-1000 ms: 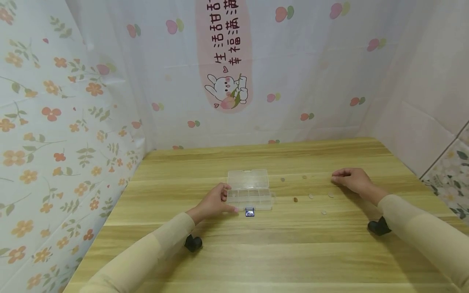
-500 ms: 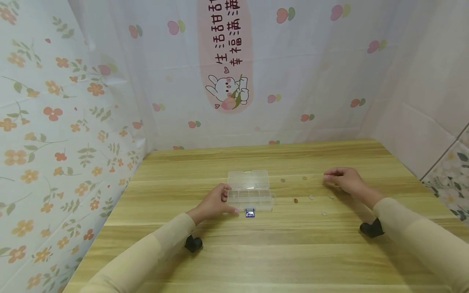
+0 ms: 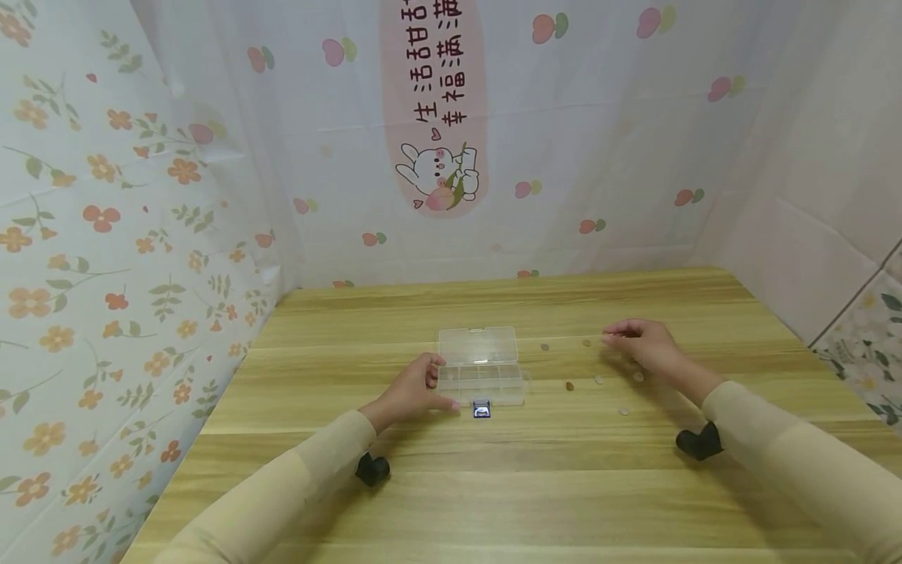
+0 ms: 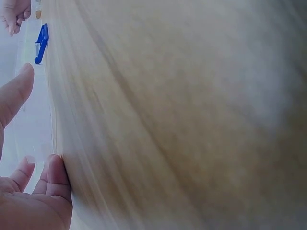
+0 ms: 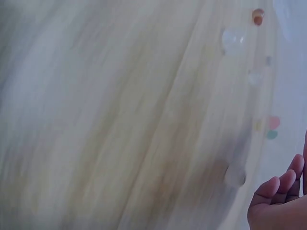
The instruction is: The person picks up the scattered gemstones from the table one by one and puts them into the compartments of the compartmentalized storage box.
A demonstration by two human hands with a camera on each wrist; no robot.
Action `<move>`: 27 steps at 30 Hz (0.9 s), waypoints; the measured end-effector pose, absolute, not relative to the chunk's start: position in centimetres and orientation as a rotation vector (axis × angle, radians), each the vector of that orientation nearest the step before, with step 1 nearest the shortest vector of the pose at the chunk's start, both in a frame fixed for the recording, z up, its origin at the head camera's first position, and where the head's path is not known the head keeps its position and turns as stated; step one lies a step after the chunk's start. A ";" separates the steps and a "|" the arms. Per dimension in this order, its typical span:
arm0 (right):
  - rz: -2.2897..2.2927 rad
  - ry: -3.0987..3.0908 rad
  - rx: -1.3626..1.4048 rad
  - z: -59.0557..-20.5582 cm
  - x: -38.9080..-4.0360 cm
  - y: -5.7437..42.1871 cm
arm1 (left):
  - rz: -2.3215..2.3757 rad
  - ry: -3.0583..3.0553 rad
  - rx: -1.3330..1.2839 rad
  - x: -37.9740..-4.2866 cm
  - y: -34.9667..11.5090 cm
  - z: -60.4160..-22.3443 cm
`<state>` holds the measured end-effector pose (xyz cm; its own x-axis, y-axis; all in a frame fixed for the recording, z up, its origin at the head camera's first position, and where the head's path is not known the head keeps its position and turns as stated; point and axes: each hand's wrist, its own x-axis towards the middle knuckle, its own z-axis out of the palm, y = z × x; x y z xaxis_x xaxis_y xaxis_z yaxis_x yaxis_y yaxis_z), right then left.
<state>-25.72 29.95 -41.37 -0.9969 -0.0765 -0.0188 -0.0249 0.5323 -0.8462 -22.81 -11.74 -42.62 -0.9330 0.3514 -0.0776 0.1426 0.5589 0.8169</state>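
Observation:
A clear plastic compartment box (image 3: 481,385) stands on the table with its lid (image 3: 478,345) flipped back and its blue latch (image 3: 481,410) hanging at the front. My left hand (image 3: 416,390) grips the left end of the box, thumb at the front and fingers behind. In the left wrist view the fingers (image 4: 56,177) are at the box's edge. My right hand (image 3: 644,345) is over the table to the right, thumb and index tip together in a pinch on a small stone, mostly hidden by the fingers. Its fingers (image 5: 272,187) curl in the right wrist view.
Several small stones lie between the box and my right hand: a brown one (image 3: 569,386), pale ones such as the front stone (image 3: 623,410), and a greyish one (image 3: 545,347). A printed curtain (image 3: 317,157) hangs behind the wood-grain table (image 3: 451,486).
My right hand has moved left toward the box, fingers still pinched. My left hand and the box have stayed in place.

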 end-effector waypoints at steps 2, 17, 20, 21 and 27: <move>-1.506 2.689 -0.091 -41.2 -25.5 29.5 | 1.311 2.563 0.405 -22.8 -11.7 -42.6; -1.639 2.595 -0.152 -40.7 -24.4 25.9 | 1.273 2.585 0.396 -22.7 -11.7 -42.5; -1.660 2.577 -0.170 -40.8 -24.3 25.1 | 1.274 2.587 0.397 -22.7 -11.8 -42.5; -1.665 2.571 -0.175 -40.8 -24.3 24.8 | 1.275 2.587 0.398 -22.7 -11.8 -42.5; -1.687 2.556 -0.214 -41.1 -24.4 23.4 | 1.285 2.572 0.401 -22.7 -11.9 -42.4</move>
<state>-24.42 23.37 -41.15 -0.9877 -0.1553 0.0167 -0.0764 0.3874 -0.9187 -22.70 -11.86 -42.44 -0.9342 0.3455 -0.0885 0.1367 0.5760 0.8059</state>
